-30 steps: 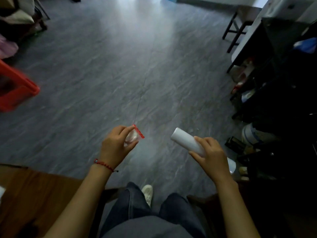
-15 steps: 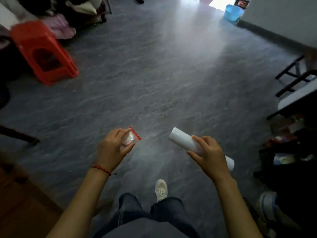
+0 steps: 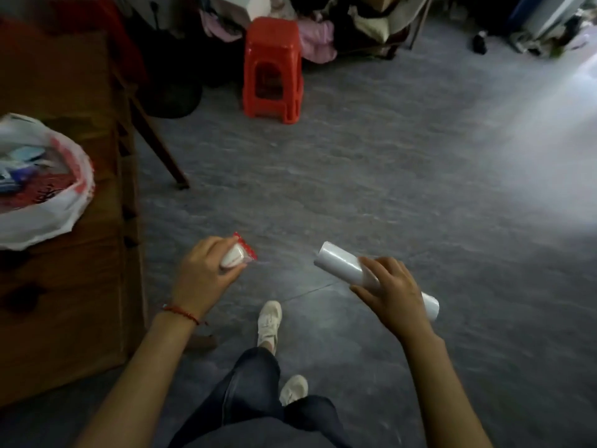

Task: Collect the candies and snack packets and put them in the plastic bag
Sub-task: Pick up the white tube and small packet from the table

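My left hand [image 3: 203,276] grips a small clear snack packet with a red edge [image 3: 240,252] above the grey floor. My right hand [image 3: 389,292] holds a white cylindrical roll [image 3: 342,265], whose far end sticks out past my wrist. A white and red plastic bag [image 3: 55,202] lies open on the wooden table [image 3: 64,302] at the left, with several packets inside it. Both hands are to the right of the table, well apart from the bag.
A red plastic stool [image 3: 273,69] stands on the floor ahead. Piled clothes [image 3: 315,37] and clutter line the far wall. A slanted wooden table leg [image 3: 158,137] juts out beside the table. My legs and white shoes [image 3: 269,321] are below.
The view has swung left: the wooden table and the plastic bag came into view, and the red stool shifted toward the centre. Both hands keep their hold on the packet and the roll.
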A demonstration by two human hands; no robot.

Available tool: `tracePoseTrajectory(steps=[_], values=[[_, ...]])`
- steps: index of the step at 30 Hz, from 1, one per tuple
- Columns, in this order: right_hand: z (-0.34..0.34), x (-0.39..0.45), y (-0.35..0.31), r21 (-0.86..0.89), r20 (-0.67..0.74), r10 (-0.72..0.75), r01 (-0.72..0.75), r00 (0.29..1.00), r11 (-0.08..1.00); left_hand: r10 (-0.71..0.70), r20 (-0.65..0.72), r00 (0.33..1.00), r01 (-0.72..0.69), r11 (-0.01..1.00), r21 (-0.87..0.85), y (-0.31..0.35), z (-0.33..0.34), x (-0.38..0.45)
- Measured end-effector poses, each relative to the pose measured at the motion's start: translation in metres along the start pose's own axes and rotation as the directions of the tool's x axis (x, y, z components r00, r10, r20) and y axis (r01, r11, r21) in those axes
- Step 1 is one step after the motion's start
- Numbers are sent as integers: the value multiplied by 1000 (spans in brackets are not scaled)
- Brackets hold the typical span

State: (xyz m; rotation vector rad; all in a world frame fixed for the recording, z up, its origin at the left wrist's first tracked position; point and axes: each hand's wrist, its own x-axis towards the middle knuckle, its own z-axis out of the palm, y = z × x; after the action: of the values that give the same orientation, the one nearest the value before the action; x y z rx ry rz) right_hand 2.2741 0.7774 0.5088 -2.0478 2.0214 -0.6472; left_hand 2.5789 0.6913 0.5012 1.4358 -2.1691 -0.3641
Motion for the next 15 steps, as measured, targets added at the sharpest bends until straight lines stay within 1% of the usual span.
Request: tracePoseTrajectory(steps=[5, 7, 15], values=[[19, 76, -2, 32, 47, -101, 99, 994, 995, -66, -75, 995, 68, 997, 27, -25, 2, 39], [26, 109, -2, 36, 43, -130, 129, 991, 991, -75, -107, 991, 79, 996, 32, -38, 4, 63], [45, 246, -11, 45, 53, -200, 198, 978, 979, -125, -159, 979, 134, 990, 48, -89, -2, 168]])
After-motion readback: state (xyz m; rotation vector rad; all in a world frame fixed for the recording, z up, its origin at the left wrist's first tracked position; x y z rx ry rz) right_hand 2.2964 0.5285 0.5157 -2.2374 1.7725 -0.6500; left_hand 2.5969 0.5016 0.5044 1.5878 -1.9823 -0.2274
